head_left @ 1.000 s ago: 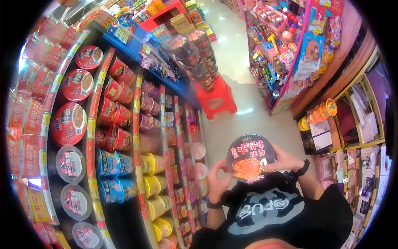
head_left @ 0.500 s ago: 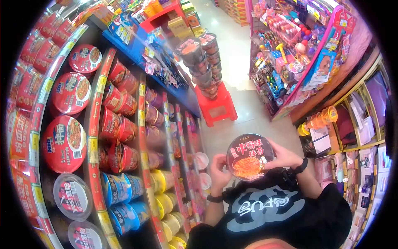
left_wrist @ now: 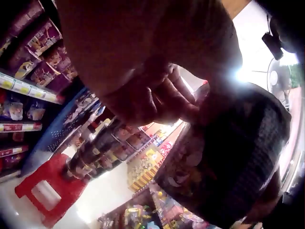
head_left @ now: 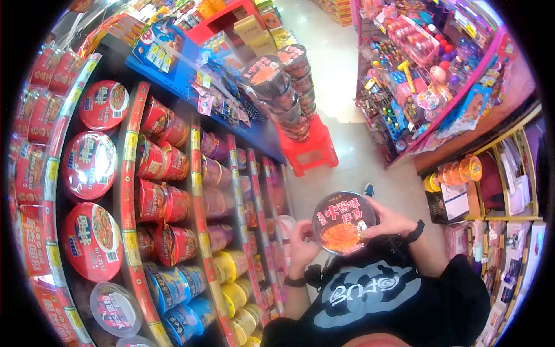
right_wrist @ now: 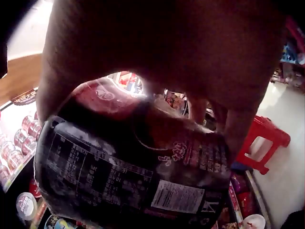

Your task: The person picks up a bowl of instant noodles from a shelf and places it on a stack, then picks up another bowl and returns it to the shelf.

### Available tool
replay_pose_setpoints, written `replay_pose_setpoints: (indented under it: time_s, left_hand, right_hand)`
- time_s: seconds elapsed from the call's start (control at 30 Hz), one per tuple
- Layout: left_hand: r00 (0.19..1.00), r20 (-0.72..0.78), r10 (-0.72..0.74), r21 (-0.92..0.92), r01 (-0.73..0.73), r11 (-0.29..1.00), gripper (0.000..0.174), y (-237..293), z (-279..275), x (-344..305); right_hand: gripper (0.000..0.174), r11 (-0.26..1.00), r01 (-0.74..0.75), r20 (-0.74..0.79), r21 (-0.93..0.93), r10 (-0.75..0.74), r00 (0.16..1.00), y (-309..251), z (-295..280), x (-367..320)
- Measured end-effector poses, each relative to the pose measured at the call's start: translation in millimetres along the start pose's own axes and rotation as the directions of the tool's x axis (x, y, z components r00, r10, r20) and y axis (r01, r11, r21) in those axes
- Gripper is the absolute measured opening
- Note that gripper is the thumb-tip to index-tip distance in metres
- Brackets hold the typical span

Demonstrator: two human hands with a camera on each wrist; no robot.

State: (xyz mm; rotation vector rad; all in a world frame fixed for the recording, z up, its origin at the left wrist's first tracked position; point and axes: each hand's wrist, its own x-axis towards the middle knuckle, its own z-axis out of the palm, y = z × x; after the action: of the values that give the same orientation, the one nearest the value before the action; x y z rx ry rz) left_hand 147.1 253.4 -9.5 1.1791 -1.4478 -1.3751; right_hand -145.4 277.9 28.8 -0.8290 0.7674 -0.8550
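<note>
Curling tighter now, the left hand [head_left: 304, 247] sits at the black tub's [head_left: 344, 222] 8 o'clock, can't tell if gripping, so the right hand [head_left: 393, 221] grips for sure at 3, tub around head-view 4 o'clock.

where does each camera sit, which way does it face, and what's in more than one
Head: worn on the head, facing forward and down at both the left hand and right hand, the dark tub and black shirt.
Left wrist: on that wrist, facing along the dim hand and bent fingers past the tub.
Right wrist: on that wrist, facing the tub's printed side beneath the shadowed hand.
All three share the tub and red stool.
</note>
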Motion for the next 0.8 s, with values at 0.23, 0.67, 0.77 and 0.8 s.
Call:
replay_pose_setpoints:
  time_s: [0.23, 0.67, 0.77, 0.8]
  left_hand:
    - [0.994, -0.106, 0.003, 0.076, 0.005, 0.997, 0.044, 21, 39, 68]
    - [0.995, -0.099, -0.028, 0.344, 0.061, 0.937, 0.033, 84, 109, 200]
    - [0.988, -0.101, 0.119, 0.293, -0.085, 0.952, 0.033, 87, 113, 221]
    - [0.991, -0.103, 0.088, 0.316, -0.051, 0.947, 0.034, 86, 108, 226]
  right_hand:
    - [0.105, 1.0, 0.002, 0.108, 0.007, -0.003, 0.994, -37, -79, 52]
    - [0.106, 0.999, -0.001, 0.132, -0.047, 0.007, 0.991, -109, -204, 115]
    - [0.105, 0.999, 0.005, 0.142, -0.038, 0.001, 0.99, -122, -210, 131]
    - [0.105, 0.999, -0.01, 0.154, -0.03, 0.014, 0.988, -130, -210, 138]
